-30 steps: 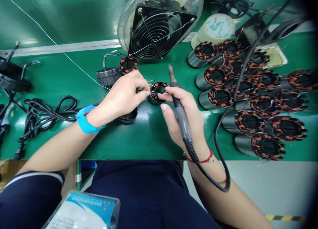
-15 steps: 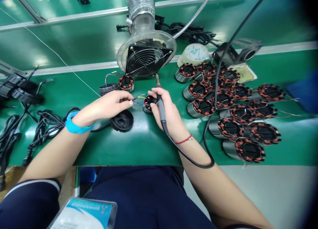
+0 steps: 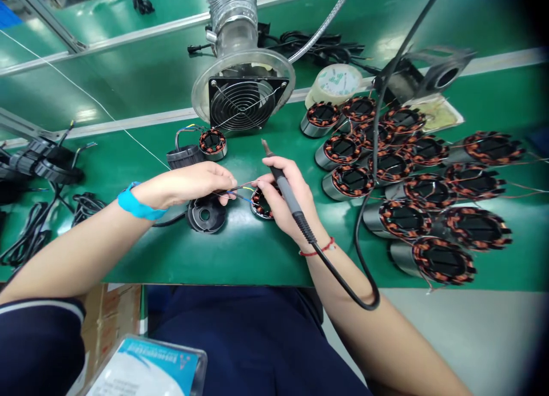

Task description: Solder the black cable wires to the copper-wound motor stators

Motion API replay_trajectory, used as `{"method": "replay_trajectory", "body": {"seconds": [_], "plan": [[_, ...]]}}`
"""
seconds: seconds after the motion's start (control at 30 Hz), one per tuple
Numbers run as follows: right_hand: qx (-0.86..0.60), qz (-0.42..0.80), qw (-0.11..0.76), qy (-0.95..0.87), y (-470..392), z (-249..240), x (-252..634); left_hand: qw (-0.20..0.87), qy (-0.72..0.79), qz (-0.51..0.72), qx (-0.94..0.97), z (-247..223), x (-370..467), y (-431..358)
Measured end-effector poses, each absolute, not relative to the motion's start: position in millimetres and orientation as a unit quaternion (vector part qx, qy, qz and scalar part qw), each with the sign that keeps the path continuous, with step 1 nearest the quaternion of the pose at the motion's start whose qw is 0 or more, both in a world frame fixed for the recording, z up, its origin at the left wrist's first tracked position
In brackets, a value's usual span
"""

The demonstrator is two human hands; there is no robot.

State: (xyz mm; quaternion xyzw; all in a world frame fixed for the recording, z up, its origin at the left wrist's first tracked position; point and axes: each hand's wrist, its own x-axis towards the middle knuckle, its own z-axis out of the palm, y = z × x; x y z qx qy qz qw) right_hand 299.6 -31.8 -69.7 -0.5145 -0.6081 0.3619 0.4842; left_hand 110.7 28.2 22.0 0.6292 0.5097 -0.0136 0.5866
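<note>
Thin coloured wires [image 3: 243,193] are pinched in the fingers of my left hand [image 3: 206,183]. They run toward a small copper-wound motor stator [image 3: 259,205], partly hidden behind my right hand [image 3: 291,198]. A soldering iron [image 3: 288,191] lies across that right hand, its tip pointing up and away from the wires. The right thumb and a fingertip also meet at the end of a wire. Below my left hand sits a round black motor cover [image 3: 206,215] with a cable. Just beyond are another stator [image 3: 213,144] and a second black cover [image 3: 185,157].
Several stators [image 3: 352,181] crowd the right of the green bench. A round fume fan [image 3: 242,104] hangs at the back centre, near a tape roll [image 3: 338,81]. Black cables [image 3: 30,233] and black covers [image 3: 55,164] lie left. The iron's cord [image 3: 343,287] loops over my right forearm.
The iron's tip has swung left and tilted, and my right fingers have come to a wire end. My left hand has dropped slightly with the wires. The view has shifted a little.
</note>
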Motion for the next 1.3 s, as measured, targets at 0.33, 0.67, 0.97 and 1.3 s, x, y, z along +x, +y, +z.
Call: {"method": "replay_trajectory", "body": {"seconds": [0.33,0.67,0.97,1.3], "plan": [[-0.500,0.387,0.479,-0.608,-33,-63,301,0.616,0.539,0.063,0.571,18,137,28],[-0.479,0.358,0.468,-0.650,-32,-60,310,0.474,0.540,0.101,0.689,11,136,21],[-0.488,0.358,0.476,-0.638,-35,-60,307,0.513,0.559,0.092,0.645,16,132,19],[-0.523,0.290,0.511,-0.617,-45,-55,303,0.496,0.543,0.106,0.669,22,125,21]]}}
